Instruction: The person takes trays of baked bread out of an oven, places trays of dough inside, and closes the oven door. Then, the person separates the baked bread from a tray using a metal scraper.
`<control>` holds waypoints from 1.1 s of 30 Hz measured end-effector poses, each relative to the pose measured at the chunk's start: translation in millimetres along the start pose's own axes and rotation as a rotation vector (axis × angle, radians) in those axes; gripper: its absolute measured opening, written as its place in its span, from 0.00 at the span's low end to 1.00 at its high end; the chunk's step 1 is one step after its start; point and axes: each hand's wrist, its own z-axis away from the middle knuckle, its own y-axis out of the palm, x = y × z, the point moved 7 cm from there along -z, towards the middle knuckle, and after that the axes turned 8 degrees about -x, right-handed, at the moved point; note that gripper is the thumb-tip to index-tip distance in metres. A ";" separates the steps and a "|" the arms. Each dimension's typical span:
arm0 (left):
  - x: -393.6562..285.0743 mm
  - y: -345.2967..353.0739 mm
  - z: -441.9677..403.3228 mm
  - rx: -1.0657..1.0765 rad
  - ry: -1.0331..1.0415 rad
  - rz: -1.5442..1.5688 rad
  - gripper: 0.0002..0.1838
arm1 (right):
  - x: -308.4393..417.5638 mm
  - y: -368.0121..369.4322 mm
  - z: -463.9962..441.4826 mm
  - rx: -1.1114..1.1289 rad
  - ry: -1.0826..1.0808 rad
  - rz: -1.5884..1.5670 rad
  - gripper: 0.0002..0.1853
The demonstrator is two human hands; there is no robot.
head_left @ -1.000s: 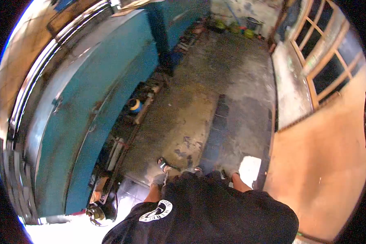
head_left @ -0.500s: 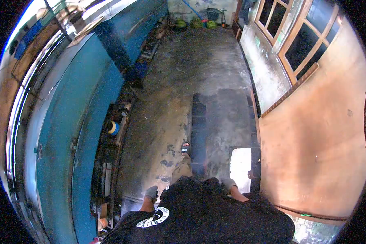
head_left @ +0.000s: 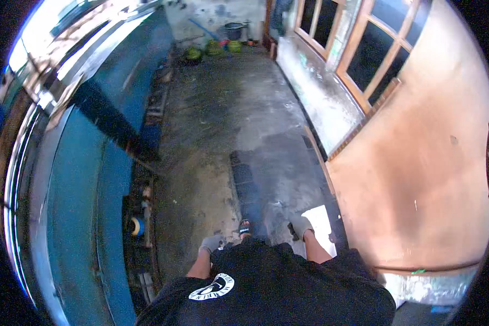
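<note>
While the grey-gloved right hand (head_left: 301,225) hangs before a bright white patch (head_left: 321,221) by the floor's (head_left: 201,125) right edge, the left hand (head_left: 212,242), also gloved, hangs near a dark sandal (head_left: 244,227), and I cannot tell whether either is spread or closed (the dark shape (head_left: 293,231) at the right one may be only glove). Along the floor's left edge run teal panels (head_left: 73,206) and a blue-and-pale round object (head_left: 138,226); green containers (head_left: 193,53) and a dark bucket (head_left: 233,31) stand at its far edge.
</note>
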 end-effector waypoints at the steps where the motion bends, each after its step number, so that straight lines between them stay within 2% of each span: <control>1: -0.5 -12.9 -25.3 0.045 0.068 -0.025 0.19 | 19.7 -21.0 16.0 -0.077 0.129 -0.322 0.29; 3: -9.9 -41.2 -44.8 0.095 0.173 -0.124 0.19 | 35.2 -33.1 13.5 -0.120 0.217 -0.390 0.30; 4: -14.5 -47.7 -61.3 0.154 0.234 -0.141 0.19 | 17.1 -31.7 31.4 -0.177 0.334 -0.473 0.30; 5: -1.4 -54.6 -82.3 0.258 -0.025 0.053 0.20 | 0.4 -26.1 26.9 -0.152 0.351 -0.420 0.29; 6: -2.3 -66.0 -89.0 0.275 -0.168 0.164 0.20 | -16.1 -17.5 21.5 -0.161 0.333 -0.388 0.28; 8: -7.6 -93.8 -102.6 0.258 -0.463 0.385 0.22 | -95.6 17.4 -5.0 -0.320 0.209 -0.085 0.26; 9: -25.1 -109.4 -96.0 0.150 -0.424 0.473 0.20 | -137.7 37.0 -8.0 -0.414 0.185 0.059 0.25; 11: -19.2 -126.1 -125.5 0.056 -0.359 0.535 0.20 | -174.5 61.5 41.4 -0.241 0.421 -0.020 0.24; 13: -3.6 -98.5 -148.9 -0.060 0.016 -0.095 0.17 | -182.7 77.8 87.9 -0.144 0.586 -0.118 0.23; 14: -20.8 -116.5 -146.1 -0.052 0.020 -0.094 0.17 | -183.8 83.6 95.0 -0.124 0.619 -0.134 0.23; 17: -8.4 -96.4 -145.4 0.060 -0.008 0.013 0.17 | -170.7 90.6 80.8 -0.081 0.647 -0.183 0.21; 21: 16.4 -72.0 -146.4 0.199 0.005 -0.012 0.17 | -149.6 72.6 26.8 -0.087 0.635 -0.226 0.20; 24: 26.4 -79.5 -166.1 0.271 0.013 -0.071 0.17 | -132.0 40.9 -27.9 -0.116 0.633 -0.275 0.19; 28: 22.2 -122.6 -234.7 0.281 0.063 -0.163 0.17 | -142.4 8.7 -143.5 -0.192 0.587 -0.345 0.17; 29: 18.5 -130.7 -253.9 0.282 0.098 -0.194 0.18 | -122.8 -12.1 -174.3 -0.258 0.556 -0.453 0.17; 30: 13.2 -145.3 -282.6 0.297 0.148 -0.236 0.18 | -20.4 -87.9 -188.8 -0.434 0.351 -0.715 0.20; 31: 9.7 -149.7 -291.7 0.287 0.172 -0.251 0.18 | 7.8 -106.7 -214.7 -0.432 0.354 -0.719 0.20; 33: -10.7 -172.3 -349.5 0.295 0.322 -0.346 0.18 | 38.6 -139.9 -224.4 -0.625 0.105 -0.564 0.23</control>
